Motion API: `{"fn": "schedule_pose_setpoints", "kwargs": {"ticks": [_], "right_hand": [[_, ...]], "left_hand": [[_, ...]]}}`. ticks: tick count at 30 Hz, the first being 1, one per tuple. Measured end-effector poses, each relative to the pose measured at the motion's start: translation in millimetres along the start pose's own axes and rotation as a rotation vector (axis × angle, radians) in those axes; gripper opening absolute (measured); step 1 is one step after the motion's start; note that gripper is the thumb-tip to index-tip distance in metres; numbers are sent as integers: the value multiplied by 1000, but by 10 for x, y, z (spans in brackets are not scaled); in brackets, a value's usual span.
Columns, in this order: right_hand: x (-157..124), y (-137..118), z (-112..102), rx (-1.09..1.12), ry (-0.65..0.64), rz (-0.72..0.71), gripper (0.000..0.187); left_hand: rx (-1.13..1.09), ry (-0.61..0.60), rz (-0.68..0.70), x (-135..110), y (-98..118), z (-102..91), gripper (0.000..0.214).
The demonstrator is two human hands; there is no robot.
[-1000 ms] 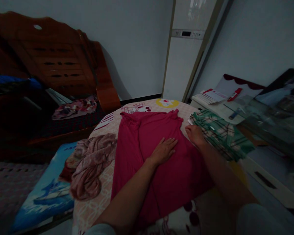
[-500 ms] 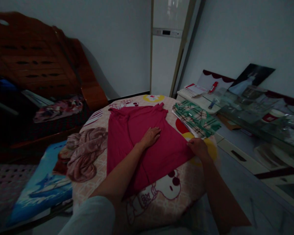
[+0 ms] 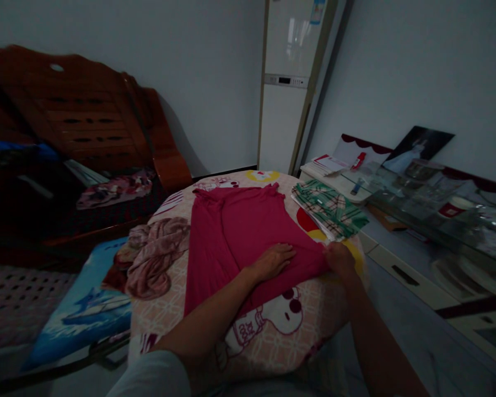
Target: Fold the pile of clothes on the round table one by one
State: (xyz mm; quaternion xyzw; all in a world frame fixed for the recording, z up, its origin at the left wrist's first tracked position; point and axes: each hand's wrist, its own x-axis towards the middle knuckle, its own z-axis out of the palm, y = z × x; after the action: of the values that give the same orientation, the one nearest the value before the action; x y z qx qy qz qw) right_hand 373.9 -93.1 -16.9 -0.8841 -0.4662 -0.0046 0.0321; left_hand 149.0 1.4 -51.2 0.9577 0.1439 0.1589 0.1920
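A dark pink garment (image 3: 235,231) lies spread flat on a round table covered with a cartoon-print cloth (image 3: 273,325). My left hand (image 3: 273,260) rests flat on the garment near its lower hem, fingers stretched out. My right hand (image 3: 338,259) is closed on the garment's lower right corner at the table's right edge.
A crumpled dusty-pink cloth (image 3: 155,259) lies on the table's left side. A folded green plaid garment (image 3: 328,207) sits at the right rear. A low cabinet (image 3: 400,187) with papers and glassware runs along the right wall. A wooden bench (image 3: 78,132) stands at left, a tall white appliance (image 3: 287,88) behind.
My left hand slid down the garment toward its hem. My right hand moved down along the right edge and closed on the lower corner. The view pulled back from the table.
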Motion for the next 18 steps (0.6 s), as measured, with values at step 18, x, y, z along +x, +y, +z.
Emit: {"fn": "schedule_pose_setpoints", "kwargs": {"ticks": [18], "right_hand": [[826,-914,-56,-44,3,-358,31]], "left_hand": [[-52,-124,223,-44,388,-23,31]]}}
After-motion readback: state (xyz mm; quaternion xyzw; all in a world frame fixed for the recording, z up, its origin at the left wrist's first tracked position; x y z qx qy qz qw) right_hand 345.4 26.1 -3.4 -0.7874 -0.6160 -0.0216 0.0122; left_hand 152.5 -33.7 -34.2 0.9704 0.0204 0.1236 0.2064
